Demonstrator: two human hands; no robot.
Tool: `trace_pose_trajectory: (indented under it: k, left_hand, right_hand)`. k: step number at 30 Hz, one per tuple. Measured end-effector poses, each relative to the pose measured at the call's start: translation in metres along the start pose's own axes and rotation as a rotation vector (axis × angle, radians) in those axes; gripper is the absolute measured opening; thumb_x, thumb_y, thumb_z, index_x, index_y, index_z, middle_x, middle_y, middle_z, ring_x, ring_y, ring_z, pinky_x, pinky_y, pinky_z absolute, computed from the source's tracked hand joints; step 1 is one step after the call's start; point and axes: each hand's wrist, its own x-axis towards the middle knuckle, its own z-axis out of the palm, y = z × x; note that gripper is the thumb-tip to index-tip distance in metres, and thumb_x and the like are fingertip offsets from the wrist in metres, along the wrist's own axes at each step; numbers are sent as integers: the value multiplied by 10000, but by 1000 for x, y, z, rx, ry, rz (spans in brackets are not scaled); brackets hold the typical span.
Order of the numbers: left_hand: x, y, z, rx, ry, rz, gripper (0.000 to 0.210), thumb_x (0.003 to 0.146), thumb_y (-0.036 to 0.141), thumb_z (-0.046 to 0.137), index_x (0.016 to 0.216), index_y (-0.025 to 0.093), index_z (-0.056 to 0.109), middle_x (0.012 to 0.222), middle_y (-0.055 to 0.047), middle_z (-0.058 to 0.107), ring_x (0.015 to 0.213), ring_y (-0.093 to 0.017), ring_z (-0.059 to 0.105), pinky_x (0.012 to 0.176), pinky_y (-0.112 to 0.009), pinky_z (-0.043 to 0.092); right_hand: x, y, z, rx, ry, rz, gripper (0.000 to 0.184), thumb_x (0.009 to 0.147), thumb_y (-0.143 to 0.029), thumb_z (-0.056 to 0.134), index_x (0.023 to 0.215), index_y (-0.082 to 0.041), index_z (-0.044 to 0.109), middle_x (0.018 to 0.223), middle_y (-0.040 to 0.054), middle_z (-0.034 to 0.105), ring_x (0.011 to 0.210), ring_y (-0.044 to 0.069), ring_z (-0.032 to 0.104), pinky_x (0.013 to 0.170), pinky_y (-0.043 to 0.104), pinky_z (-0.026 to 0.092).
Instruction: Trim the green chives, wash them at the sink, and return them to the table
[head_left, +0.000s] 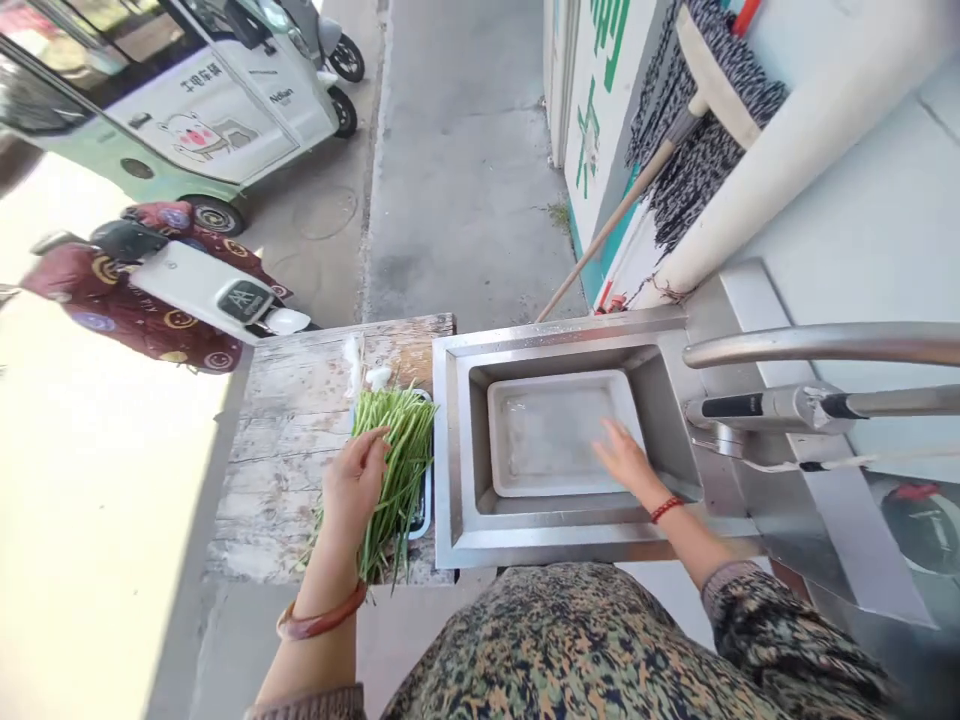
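My left hand (355, 475) is at the left edge of a heap of long thin green vegetable stalks (401, 440). Its fingers curve loosely, with a gap between thumb and forefinger, and no stalk shows in them. The stalks lie over a light blue-rimmed container (429, 505) on a weathered wooden board. Over the right part of a pale rectangular basin (555, 492) is my right hand (626, 460), slightly blurred, its fingers apart and holding nothing. The basin sits inside a steel sink (448, 450) and seems to hold some clear water.
A curved steel faucet (787, 345) and a second spout (757, 408) reach in from the right. Beyond the sink, a mop (660, 150) leans by a white pipe (795, 140). The wooden board (277, 450) adjoins the sink; a scooter (202, 285) stands past it.
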Motion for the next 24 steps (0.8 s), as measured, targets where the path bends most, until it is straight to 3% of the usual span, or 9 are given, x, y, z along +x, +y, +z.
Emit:
trace_pose_trajectory:
  k: [1, 3, 5, 8, 11, 15, 20, 24]
  left_hand:
    - [-1, -9, -4, 172, 6, 46, 495, 870, 479, 508, 1223, 158, 642, 1159, -151, 661, 974, -301, 647, 873, -470, 521]
    - [-3, -29, -4, 457, -2, 80, 641, 841, 486, 553, 1371, 127, 550, 1466, -214, 473, 1287, -409, 491, 1065, -570, 384]
    - [-4, -47, 5, 610, -12, 19, 800, 824, 525, 585, 1481, 102, 414, 1582, -239, 302, 1412, -442, 339, 1131, -601, 280]
    - [-2, -70, 24, 647, -16, -94, 956, 819, 604, 576, 1543, 64, 261, 1596, -268, 253, 1455, -429, 271, 1147, -600, 248]
    - [2, -85, 40, 624, -13, -103, 1038, 807, 630, 571, 1561, 39, 170, 1603, -274, 229, 1460, -426, 259, 1143, -586, 259]
    - [5, -94, 48, 621, 11, -80, 1026, 814, 630, 548, 1568, 56, 155, 1610, -260, 219, 1465, -423, 245, 1146, -580, 240]
    - [5, -93, 50, 596, 14, -104, 1014, 818, 617, 537, 1579, 86, 128, 1619, -243, 209, 1473, -407, 227, 1152, -578, 222]
    - [7, -90, 49, 564, 20, -107, 1029, 806, 624, 556, 1578, 97, 125, 1617, -241, 214, 1473, -420, 218, 1147, -605, 225]
  right_hand:
    - [6, 24, 0, -74, 28, 78, 543, 862, -264, 540, 1388, -131, 499, 1436, 203, 509, 1391, 305, 444, 1167, 482, 350]
    - [17, 63, 2, -184, 36, 222, 619, 846, -278, 563, 1412, -57, 448, 1463, 268, 461, 1419, 335, 401, 1161, 473, 349]
    - [24, 87, 4, -220, -5, 368, 629, 831, -279, 582, 1396, -33, 458, 1404, 294, 516, 1390, 345, 443, 1121, 465, 391]
    - [31, 100, 6, -230, -41, 476, 548, 800, -264, 601, 1312, -75, 554, 1201, 247, 670, 1209, 338, 615, 993, 450, 490]
    - [34, 102, 2, -235, -28, 516, 426, 797, -271, 596, 1193, -120, 640, 1063, 194, 729, 1041, 308, 695, 872, 408, 533]
    - [28, 98, -10, -218, 2, 517, 327, 824, -361, 568, 1045, -152, 688, 950, 152, 743, 877, 275, 710, 734, 356, 524]
    - [10, 73, -27, -164, 38, 415, 291, 834, -476, 543, 910, -217, 649, 818, 41, 709, 751, 209, 657, 626, 277, 459]
    - [11, 50, -33, -198, 118, 325, 272, 851, -487, 534, 849, -222, 600, 749, 19, 663, 697, 198, 611, 611, 272, 427]
